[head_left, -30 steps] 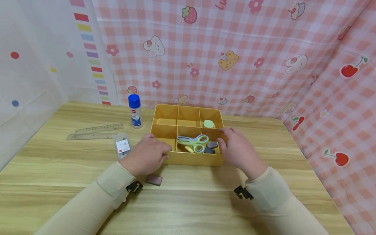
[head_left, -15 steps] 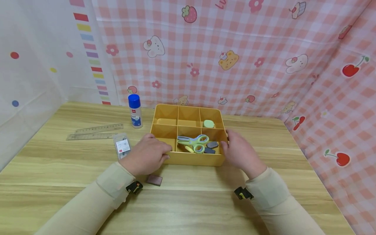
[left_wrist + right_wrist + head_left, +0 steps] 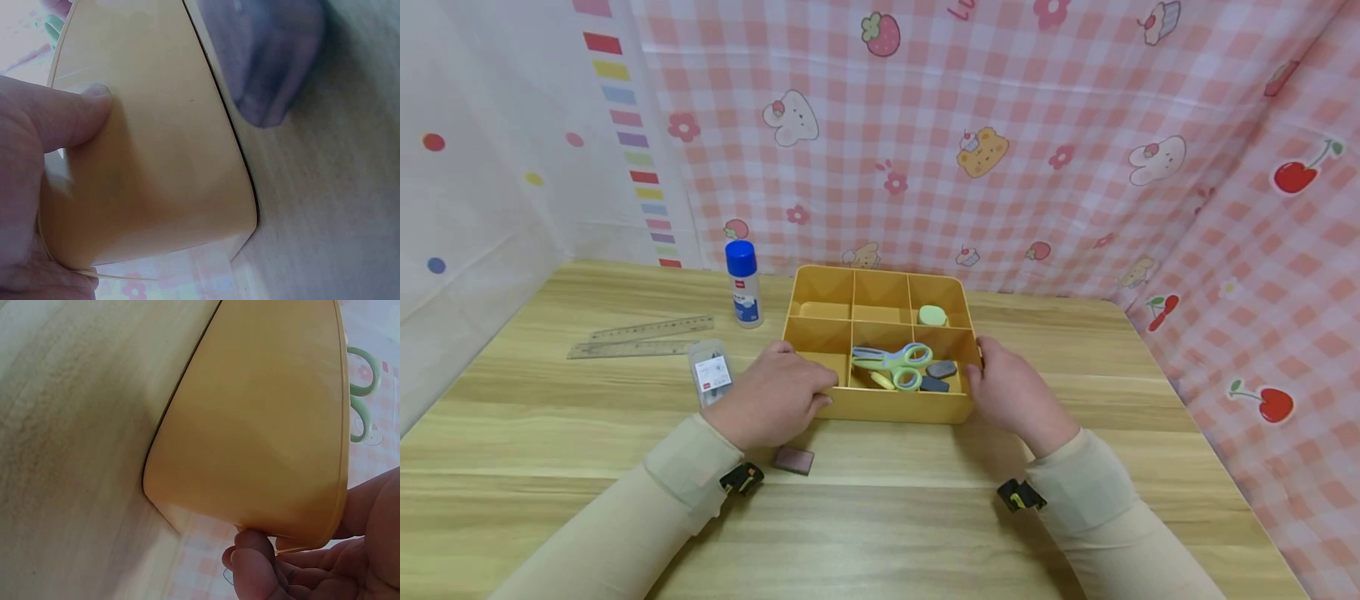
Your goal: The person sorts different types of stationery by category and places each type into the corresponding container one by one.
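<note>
A yellow divided storage box (image 3: 887, 406) sits on the wooden table. My left hand (image 3: 775, 396) grips its front left corner; in the left wrist view the thumb (image 3: 81, 115) presses the outer front wall. At the right side, my right hand (image 3: 1018, 392) holds the wall, its thumb at the rim and its fingers curled against the outside in the right wrist view. Green-and-blue scissors (image 3: 880, 363) lie in the front compartments with a small yellow piece (image 3: 882, 381) and two dark grey blocks (image 3: 942, 369). One back compartment contains a pale green rounded piece (image 3: 932, 316).
Left of the box stands a blue-capped glue bottle (image 3: 745, 292). Two clear rulers (image 3: 632, 348) and a clear packet with a white label (image 3: 711, 372) lie farther left. A small mauve block (image 3: 793, 460) rests on the table in front, near my left wrist.
My right hand has shifted from the top of the box's right rim to the outside of the right wall, slightly lower. My left hand and the box stay in place.
</note>
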A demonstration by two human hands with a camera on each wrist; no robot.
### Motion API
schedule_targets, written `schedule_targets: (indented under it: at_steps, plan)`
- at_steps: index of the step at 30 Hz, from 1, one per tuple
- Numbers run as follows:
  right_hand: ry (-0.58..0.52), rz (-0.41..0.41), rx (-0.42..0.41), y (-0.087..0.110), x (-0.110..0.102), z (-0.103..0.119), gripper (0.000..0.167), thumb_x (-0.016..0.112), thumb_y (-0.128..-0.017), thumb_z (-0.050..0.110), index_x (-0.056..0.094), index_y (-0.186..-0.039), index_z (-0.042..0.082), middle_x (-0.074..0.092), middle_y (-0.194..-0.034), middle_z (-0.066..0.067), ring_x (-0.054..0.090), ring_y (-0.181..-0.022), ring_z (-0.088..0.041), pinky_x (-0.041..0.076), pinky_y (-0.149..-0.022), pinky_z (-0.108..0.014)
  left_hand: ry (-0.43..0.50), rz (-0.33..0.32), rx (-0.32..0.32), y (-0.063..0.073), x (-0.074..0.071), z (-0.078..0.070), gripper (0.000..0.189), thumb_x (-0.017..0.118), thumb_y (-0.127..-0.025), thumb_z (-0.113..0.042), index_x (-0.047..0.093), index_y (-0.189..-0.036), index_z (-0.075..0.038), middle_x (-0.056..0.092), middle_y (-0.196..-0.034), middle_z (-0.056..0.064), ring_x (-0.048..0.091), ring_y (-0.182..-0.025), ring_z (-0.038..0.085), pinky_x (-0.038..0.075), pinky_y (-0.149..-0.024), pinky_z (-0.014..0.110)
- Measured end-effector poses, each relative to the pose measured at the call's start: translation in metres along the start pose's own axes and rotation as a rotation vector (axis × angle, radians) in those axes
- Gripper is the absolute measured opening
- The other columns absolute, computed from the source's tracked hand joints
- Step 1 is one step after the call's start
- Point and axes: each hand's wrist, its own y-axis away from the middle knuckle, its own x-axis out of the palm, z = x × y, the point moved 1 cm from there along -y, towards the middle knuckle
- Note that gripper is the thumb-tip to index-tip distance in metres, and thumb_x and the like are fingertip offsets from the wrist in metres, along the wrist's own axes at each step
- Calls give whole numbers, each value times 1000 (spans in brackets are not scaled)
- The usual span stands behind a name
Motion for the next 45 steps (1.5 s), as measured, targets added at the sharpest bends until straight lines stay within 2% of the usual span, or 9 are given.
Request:
schedule_targets:
  at_steps: [9, 18, 23, 24, 26, 29, 36, 39, 45]
  plan:
    - [-27, 60, 18, -4, 7, -8, 42, 42, -107, 16, 52, -140, -8, 68, -125, -30, 68, -106, -37, 54, -95, -55, 11, -6, -1, 1, 0, -1, 29, 68, -103, -28, 52, -78, -27, 50, -65, -16, 50, -69, 10, 37, -91, 40]
    - [-301, 174, 107, -10, 18, -17, 37, 36, -107, 15, 49, -135, -6, 70, -92, -18, 69, -73, -24, 58, -66, -35, 31, -5, -8, 1, 0, 0, 27, 68, -103, -28, 54, -81, -27, 53, -67, -17, 51, -69, 9, 36, -91, 40]
    - [-391, 183, 135, -8, 20, -16, 38, 33, -108, 14, 46, -139, -5, 70, -88, -18, 70, -71, -24, 60, -65, -37, 141, -13, -41, 2, -1, 4, 4, 70, -102, -25, 69, -106, -23, 73, -98, -12, 66, -95, 12, 40, -103, 42]
    - [-399, 182, 140, -8, 20, -16, 38, 33, -108, 14, 46, -139, -5, 70, -89, -18, 70, -71, -24, 60, -65, -37, 177, -15, -52, 3, -2, 4, 14, 70, -102, -26, 69, -115, -22, 74, -110, -10, 67, -106, 15, 41, -108, 43]
    - [-404, 183, 147, -7, 20, -15, 38, 33, -108, 14, 46, -138, -5, 70, -90, -18, 70, -71, -24, 60, -65, -37, 239, -29, -70, 8, -6, 5, 32, 70, -102, -27, 66, -133, -19, 69, -132, -4, 62, -127, 21, 40, -116, 48]
    - [-399, 180, 157, -7, 21, -15, 38, 32, -108, 14, 46, -138, -5, 70, -91, -18, 70, -72, -24, 60, -66, -37, 276, -78, -85, 19, -16, 5, 47, 70, -102, -28, 58, -145, -15, 59, -148, 3, 52, -141, 28, 38, -119, 54]
    - [-399, 175, 166, -8, 23, -16, 40, 32, -108, 16, 46, -140, -2, 70, -93, -18, 70, -75, -24, 60, -67, -37, 224, -191, -73, 50, -34, 0, 40, 74, -100, -25, 64, -136, -11, 63, -137, 4, 57, -130, 28, 44, -112, 55]
    - [-393, 177, 162, -8, 23, -16, 39, 32, -108, 16, 47, -140, -2, 70, -93, -18, 70, -75, -24, 60, -67, -37, 197, -156, -62, 60, -33, -5, 37, 77, -97, -26, 67, -130, -12, 68, -128, 0, 63, -122, 23, 51, -108, 49]
    - [-395, 172, 159, -7, 24, -19, 38, 32, -108, 16, 48, -138, -1, 70, -92, -17, 69, -74, -24, 60, -67, -37, 161, 36, -39, 70, -20, -13, 34, 77, -97, -32, 70, -127, -18, 70, -120, -6, 67, -110, 14, 56, -99, 44]
